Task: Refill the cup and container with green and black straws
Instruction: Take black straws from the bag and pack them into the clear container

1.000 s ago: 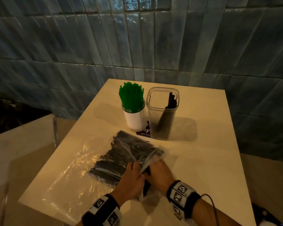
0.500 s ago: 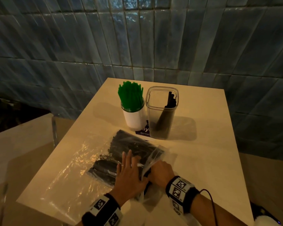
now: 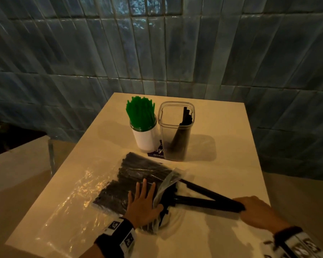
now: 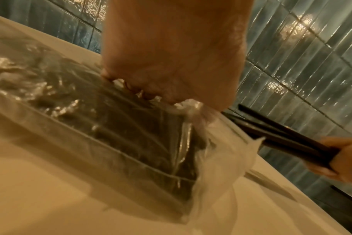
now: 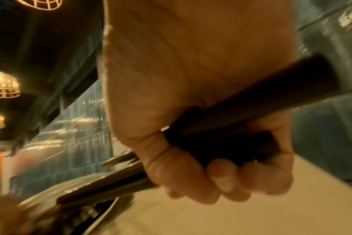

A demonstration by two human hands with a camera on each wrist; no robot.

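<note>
L hand flat, fingers spread, pressing plastic bag on worktop. R hand fisted round black straws, just R of bag mouth.

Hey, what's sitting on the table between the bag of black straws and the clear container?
In the head view, only a dark blue printed card, partly tucked under the white cup and clear container, plus bare table before the bag of black straws.
</note>
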